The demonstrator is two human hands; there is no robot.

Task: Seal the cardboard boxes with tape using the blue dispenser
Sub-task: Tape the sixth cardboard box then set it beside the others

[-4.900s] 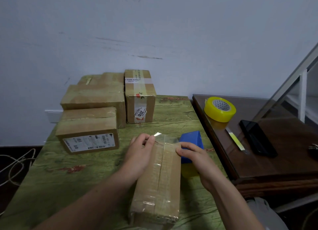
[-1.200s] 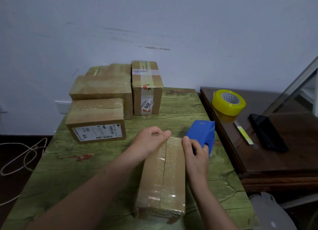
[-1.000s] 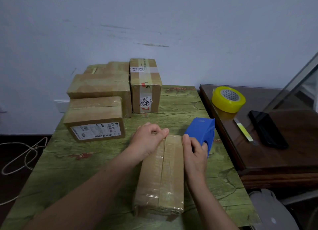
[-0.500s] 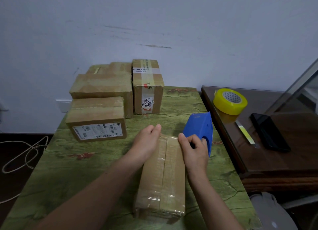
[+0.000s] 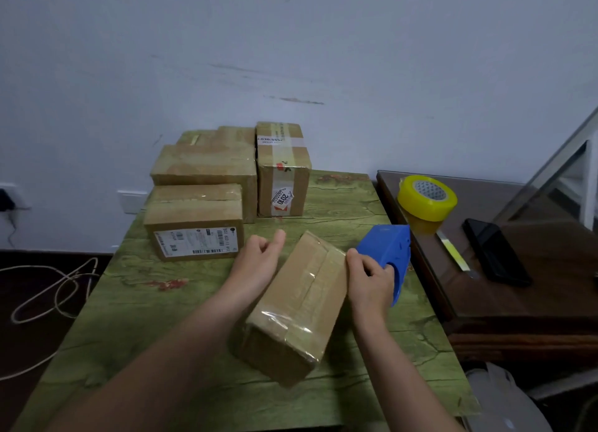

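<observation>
Brown cardboard box [image 5: 297,302], clear tape down its top seam and over its near end, lying aslant on the green wood-grain table [image 5: 145,302], far end angled to the right. Against its left side, the left hand [image 5: 259,263]: fingers loosely curled, thumb up, gripping nothing. At its far right corner, the right hand [image 5: 369,279]: thumb touching the box edge, fingers wrapped tight round the blue plastic tape dispenser [image 5: 388,247], just beside the box; resting on the tabletop or held just above it, cannot tell.

Further back on the left of the table, four more cardboard boxes close together: low box with a white barcode label [image 5: 194,224] in front, wider box [image 5: 204,173] behind it, tall upright box with a red-and-white sticker [image 5: 283,173] to the right, flat box [image 5: 223,135] by the wall.

To the right, against the green table, a dark glossy brown side table [image 5: 550,302], bearing a yellow tape roll [image 5: 420,205], a thin yellow-and-silver strip [image 5: 453,253] and a black phone [image 5: 495,257], the strip between roll and phone. On the dark floor at left, a looped white cable [image 5: 55,286]. On the pale wall, a white socket plate [image 5: 129,200].
</observation>
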